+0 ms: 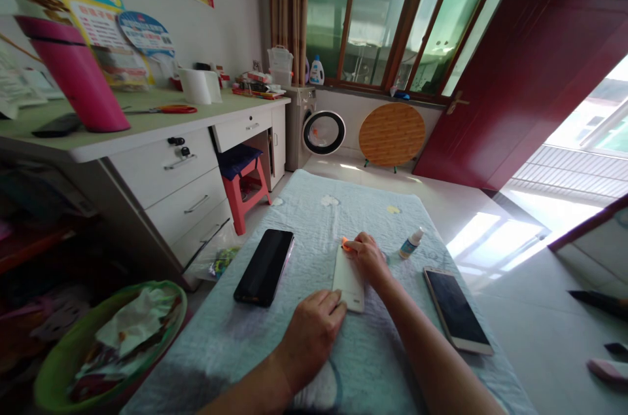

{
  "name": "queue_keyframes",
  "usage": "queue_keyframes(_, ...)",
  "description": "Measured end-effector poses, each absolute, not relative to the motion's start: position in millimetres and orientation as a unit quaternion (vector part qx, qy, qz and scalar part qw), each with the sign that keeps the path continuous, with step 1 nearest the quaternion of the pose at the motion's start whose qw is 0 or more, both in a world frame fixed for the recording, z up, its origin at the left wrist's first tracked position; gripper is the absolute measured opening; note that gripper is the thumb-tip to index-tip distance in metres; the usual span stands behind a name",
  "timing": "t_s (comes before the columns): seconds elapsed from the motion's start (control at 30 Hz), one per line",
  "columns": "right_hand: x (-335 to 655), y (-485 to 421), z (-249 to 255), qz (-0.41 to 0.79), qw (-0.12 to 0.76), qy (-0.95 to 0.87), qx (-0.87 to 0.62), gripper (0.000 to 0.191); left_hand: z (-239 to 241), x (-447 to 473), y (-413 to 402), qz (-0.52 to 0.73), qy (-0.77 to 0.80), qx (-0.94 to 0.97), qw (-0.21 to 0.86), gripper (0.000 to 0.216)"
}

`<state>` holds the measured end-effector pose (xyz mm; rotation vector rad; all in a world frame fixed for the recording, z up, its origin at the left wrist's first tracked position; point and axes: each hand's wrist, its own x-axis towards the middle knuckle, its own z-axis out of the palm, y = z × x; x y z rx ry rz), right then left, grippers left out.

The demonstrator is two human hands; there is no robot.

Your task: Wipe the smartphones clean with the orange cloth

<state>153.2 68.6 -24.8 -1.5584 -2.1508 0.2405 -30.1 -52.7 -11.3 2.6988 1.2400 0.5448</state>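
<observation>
A white phone [347, 281] lies flat, apparently back side up, on a pale blue cloth-covered table [314, 205]. My left hand [316, 322] is closed at its lower left edge, fingertips gripping the near end. Above the far end, my right hand [367, 258] presses a small orange piece [346, 244] onto the phone; most of that piece is hidden under my fingers, so I cannot tell whether it is cloth or sponge. Left of the hands lies a black phone [265, 266]. To the right are a small spray bottle [411, 243], standing, and a gold-edged phone [457, 310] with its dark screen up.
A green bin [171, 323] with crumpled paper stands at the left. Beyond it is a white desk [161, 173] bearing a pink flask [81, 74] and orange-handled scissors [176, 109]. A red stool [245, 189], an open-doored washing machine [300, 114] and a round wooden board [391, 135] are farther back.
</observation>
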Motion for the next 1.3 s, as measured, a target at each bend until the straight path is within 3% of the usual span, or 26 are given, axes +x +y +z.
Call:
queue_keyframes(0.3,169.8,47.6,-26.0,0.064,0.24,-0.784,-0.569,0.023,0.1,-30.5,-28.3,0.118,0.395,0.906,0.09,0.017)
queue_keyframes(0.53,155.7,9.1,-16.7,0.109,0.239,-0.825,-0.5,0.022,-8.7,-37.5,-15.1,0.201,0.397,0.877,0.179,0.011)
queue_keyframes(0.67,146.6,-14.5,-11.3,0.149,0.23,-0.836,-0.475,0.018,-22.6,-41.4,-12.0,0.299,0.39,0.841,0.226,0.036)
queue_keyframes(0.83,138.4,-32.0,-0.5,0.163,0.196,-0.86,-0.442,0.019,-32.5,-44.5,-4.8,0.295,0.399,0.831,0.25,0.063)
queue_keyframes(1.07,153.0,-40.5,5.5,0.193,0.19,-0.846,-0.46,0.023,-24.6,-49.6,-0.4,0.255,0.381,0.833,0.308,0.042)
queue_keyframes(1.3,173.5,-23.5,-9.9,0.177,0.243,-0.806,-0.511,0.027,-19.9,-54.3,5.0,0.232,0.367,0.843,0.319,0.038)
